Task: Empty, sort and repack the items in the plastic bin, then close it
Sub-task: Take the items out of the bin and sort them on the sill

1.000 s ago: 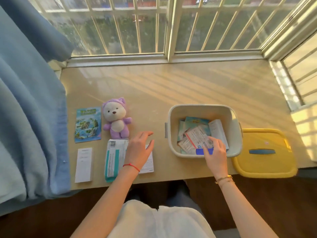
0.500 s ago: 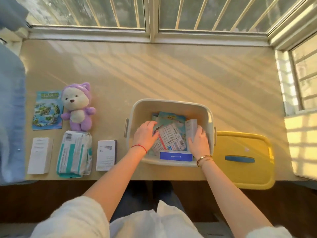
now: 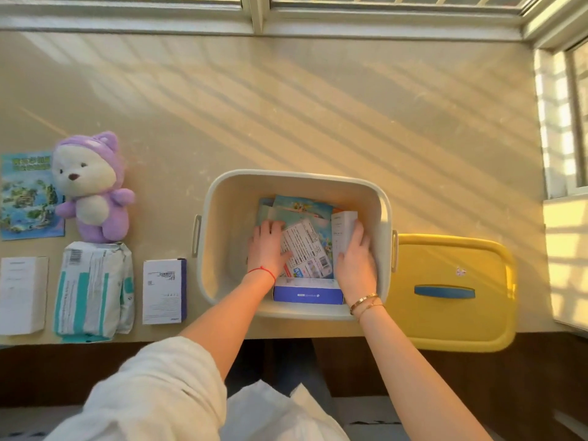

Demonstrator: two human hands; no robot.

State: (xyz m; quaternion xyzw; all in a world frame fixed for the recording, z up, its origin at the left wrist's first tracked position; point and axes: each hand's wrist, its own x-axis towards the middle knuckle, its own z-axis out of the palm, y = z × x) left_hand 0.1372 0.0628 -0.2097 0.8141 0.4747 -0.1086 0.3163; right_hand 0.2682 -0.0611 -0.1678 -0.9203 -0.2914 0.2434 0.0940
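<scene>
A cream plastic bin (image 3: 222, 198) stands at the table's front edge with its yellow lid (image 3: 445, 262) lying to its right. Inside lies a stack of printed paper packets (image 3: 307, 246), a white box (image 3: 342, 230) on edge and a blue box (image 3: 307, 294) against the near wall. Both my hands are in the bin. My left hand (image 3: 265, 246) presses on the stack's left side. My right hand (image 3: 356, 256) clasps the white box and the stack's right side. Whether the stack is lifted, I cannot tell.
Left of the bin lie a white and blue box (image 3: 164, 289), a teal and white soft pack (image 3: 92, 288), a white box (image 3: 22, 294), a purple plush bear (image 3: 92, 189) and a map booklet (image 3: 27, 195). A window frame (image 3: 254, 14) runs along the table's far edge.
My left hand left the small box on the table and went into the bin. Both hands have closed in on the paper stack from either side. The view tilted down.
</scene>
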